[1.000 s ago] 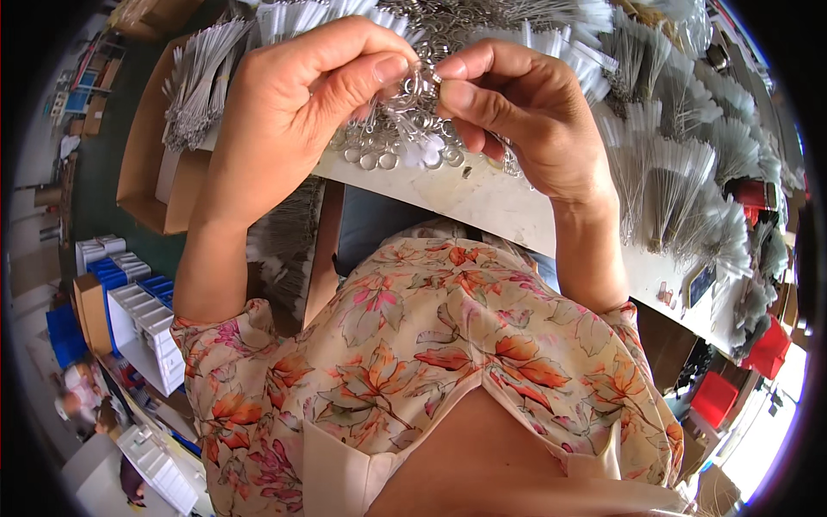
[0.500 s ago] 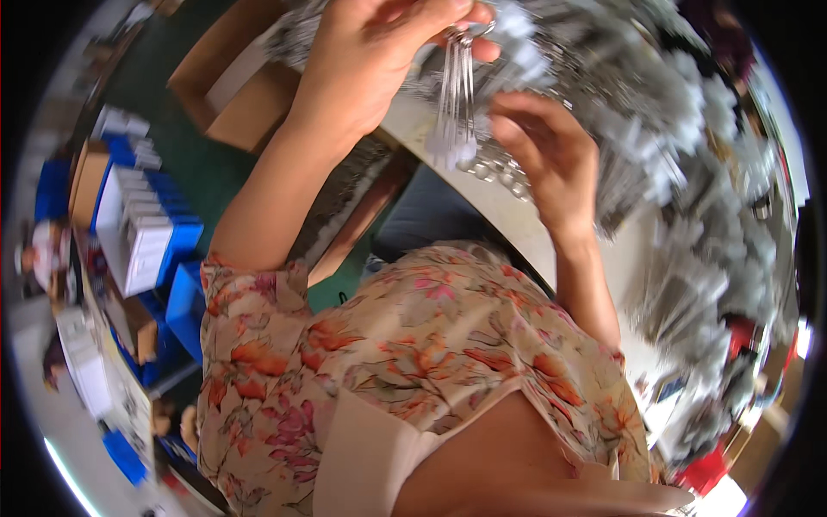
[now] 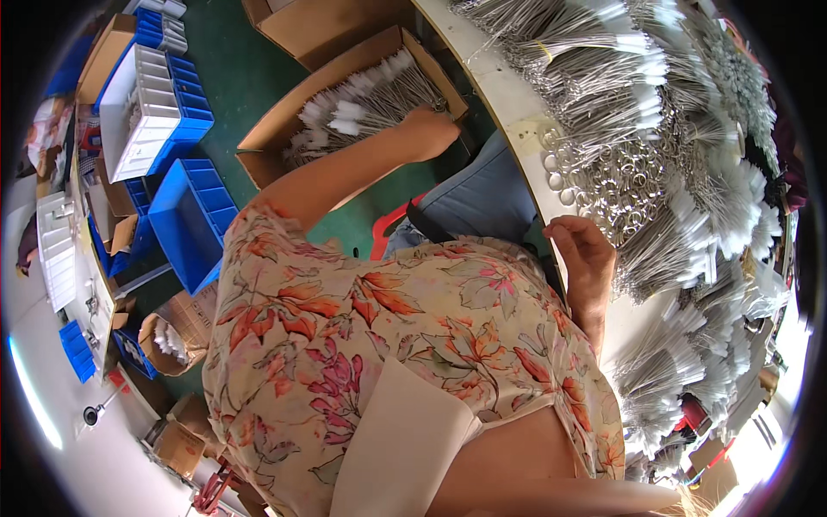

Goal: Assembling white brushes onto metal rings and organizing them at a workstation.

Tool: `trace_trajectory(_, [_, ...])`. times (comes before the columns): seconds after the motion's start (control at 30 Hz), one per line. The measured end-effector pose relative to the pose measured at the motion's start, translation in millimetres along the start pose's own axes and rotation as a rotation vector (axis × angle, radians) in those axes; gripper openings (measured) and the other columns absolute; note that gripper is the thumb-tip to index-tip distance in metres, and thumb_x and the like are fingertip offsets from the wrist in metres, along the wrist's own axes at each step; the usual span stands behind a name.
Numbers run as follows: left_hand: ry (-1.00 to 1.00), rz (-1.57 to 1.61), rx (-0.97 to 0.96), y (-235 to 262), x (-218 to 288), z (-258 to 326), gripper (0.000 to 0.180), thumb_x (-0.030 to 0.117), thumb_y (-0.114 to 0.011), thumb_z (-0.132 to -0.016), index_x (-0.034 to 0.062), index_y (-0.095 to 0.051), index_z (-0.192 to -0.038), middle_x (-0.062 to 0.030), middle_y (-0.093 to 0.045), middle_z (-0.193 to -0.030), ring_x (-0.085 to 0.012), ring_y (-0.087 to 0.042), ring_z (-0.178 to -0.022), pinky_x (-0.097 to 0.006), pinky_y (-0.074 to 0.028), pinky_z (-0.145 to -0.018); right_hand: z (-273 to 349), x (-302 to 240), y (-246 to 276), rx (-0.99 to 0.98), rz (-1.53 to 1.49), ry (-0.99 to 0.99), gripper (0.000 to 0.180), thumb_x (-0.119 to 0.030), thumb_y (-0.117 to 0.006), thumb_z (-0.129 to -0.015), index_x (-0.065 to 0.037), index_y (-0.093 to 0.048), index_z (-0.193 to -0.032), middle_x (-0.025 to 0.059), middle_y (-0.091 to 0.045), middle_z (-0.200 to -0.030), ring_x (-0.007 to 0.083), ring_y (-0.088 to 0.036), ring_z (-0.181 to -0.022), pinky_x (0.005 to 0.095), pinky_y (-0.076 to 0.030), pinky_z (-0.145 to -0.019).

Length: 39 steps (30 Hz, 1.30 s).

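My left hand (image 3: 431, 135) reaches over the right end of an open cardboard box (image 3: 258, 138) holding many small wire-handled brushes (image 3: 366, 99) with white bristle heads. Its fingers look closed and point down, and what they may hold is hidden. At the table's near edge is my right hand (image 3: 587, 258), fingers curled in toward the thumb; anything between them is too small to make out. Beside it on the table lies a heap of metal split rings (image 3: 616, 185). Bundles of the same kind of brush (image 3: 594, 43) are piled beyond the rings.
Blue-and-white bins (image 3: 151, 103) stand at the left, with an empty-looking blue bin (image 3: 185, 224) below them. Another cardboard box (image 3: 332, 30) sits behind the brush box. More brush piles (image 3: 663, 370) cover the table's right side. A red curved frame (image 3: 383, 228) shows by my legs.
My left hand, which held a ringed bunch of brushes over the table, has moved down and left to the box. That bunch is no longer visible in it. My right hand has drawn nearer.
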State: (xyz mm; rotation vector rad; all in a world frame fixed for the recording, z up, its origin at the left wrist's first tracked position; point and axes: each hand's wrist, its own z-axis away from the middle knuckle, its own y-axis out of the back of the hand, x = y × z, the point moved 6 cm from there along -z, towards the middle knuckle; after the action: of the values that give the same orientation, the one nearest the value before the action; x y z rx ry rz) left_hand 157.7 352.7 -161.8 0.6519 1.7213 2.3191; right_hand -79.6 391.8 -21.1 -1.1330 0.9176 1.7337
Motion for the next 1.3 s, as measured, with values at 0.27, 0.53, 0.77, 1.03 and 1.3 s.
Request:
trace_trajectory(0.27, [0.309, -0.038, -0.436, -125.6, -117.7, 63.6, 0.027, 0.017, -0.052, -0.08, 0.0044, -0.062, -0.101, -0.0168, -0.061, -0.1, -0.0299, -0.059, -0.093, -0.042, -0.047, -0.079, -0.7, 6.7, -6.3, 0.039, 0.016, -0.135, 0.01, -0.002, -0.059, -0.083, 0.002, -0.061, -0.092, 0.0051, -0.062, -0.084, 0.0096, -0.057, -0.081, 0.0215, -0.044, -0.075])
trace_trajectory(0.53, [0.198, 0.503, -0.116, -36.2, -37.5, 7.9, 0.028, 0.024, -0.055, -0.082, 0.0031, -0.061, -0.099, -0.0154, -0.062, -0.094, -0.0288, -0.059, -0.091, -0.035, -0.046, -0.075, -9.4, 8.1, -0.1, -0.059, 0.009, -0.095, 0.013, -0.002, -0.06, -0.082, 0.001, -0.061, -0.094, 0.0056, -0.062, -0.085, 0.0114, -0.059, -0.082, 0.0228, -0.046, -0.074])
trace_trajectory(0.77, [-0.25, 1.206, -0.632, 185.5, 52.2, -19.8, 0.024, 0.009, -0.061, -0.083, -0.0044, -0.059, -0.103, -0.0105, -0.064, -0.095, -0.0152, -0.061, -0.086, -0.027, -0.048, -0.078, -3.3, -15.5, 67.2, 0.06, -0.086, 0.026, 0.014, -0.007, -0.063, -0.081, 0.0, -0.063, -0.093, 0.0063, -0.063, -0.086, 0.011, -0.06, -0.08, 0.0239, -0.049, -0.069])
trace_trajectory(1.03, [-0.164, 0.653, 0.089, 312.4, 60.4, -285.1, 0.027, 0.025, -0.056, -0.087, 0.0003, -0.061, -0.097, -0.0075, -0.065, -0.084, -0.0146, -0.063, -0.081, -0.03, -0.048, -0.072, 19.3, -36.9, 202.1, 0.357, -0.122, 0.187, 0.016, -0.007, -0.059, -0.084, 0.001, -0.061, -0.097, 0.0051, -0.063, -0.089, 0.0095, -0.059, -0.079, 0.0231, -0.049, -0.07])
trace_trajectory(1.3, [0.388, -0.141, 0.106, 283.8, -1.8, -394.5, 0.033, 0.034, -0.06, -0.08, 0.0013, -0.063, -0.074, -0.0104, -0.063, -0.062, -0.0204, -0.062, -0.055, -0.035, -0.048, -0.057, 7.3, -64.4, 347.5, 0.731, 0.298, 0.224, 0.02, -0.011, -0.054, -0.088, 0.001, -0.062, -0.102, 0.0071, -0.064, -0.08, 0.0097, -0.061, -0.065, 0.024, -0.052, -0.061])
